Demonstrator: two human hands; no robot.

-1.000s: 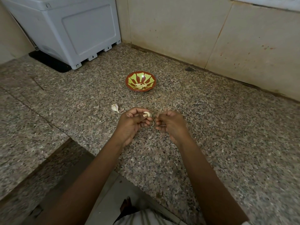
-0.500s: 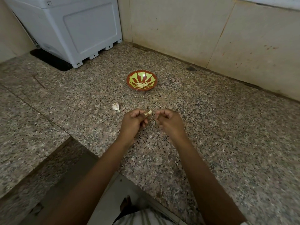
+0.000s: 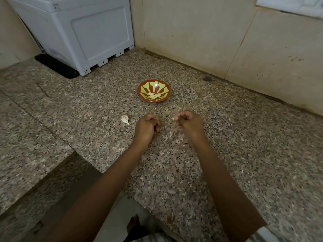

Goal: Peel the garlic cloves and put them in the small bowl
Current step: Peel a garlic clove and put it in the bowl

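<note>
Granite surface (image 3: 236,154) in a tiled corner, dim light. Right hand (image 3: 189,122) hovered just above it w/ fingers curled, thumb & forefinger pinching a pale scrap (image 3: 173,118); skin or clove tip, couldn't tell. Left hand (image 3: 147,126) sat apart from it, knuckles up, fingers curled under. Whatever it held, if anything, was hidden, so its grip couldn't be read. Btwn & just below the hands lay a few loose skins (image 3: 170,133). Just left of the left hand an unpeeled clove (image 3: 125,119) lay on the surface. Further out, straight ahead, the small bowl (image 3: 145,88) held several peeled cloves (image 3: 153,96). A white plastic box (image 3: 78,32) stood at the back left.

Step was prob. mid-peel, task well along. To do it well: drop the scrap clear of the bowl, check no papery bits cling, esp. at the root end, then carry the bare clove over the rim & let go low so nothing bounces out. The one visible unpeeled clove comes next.
</note>
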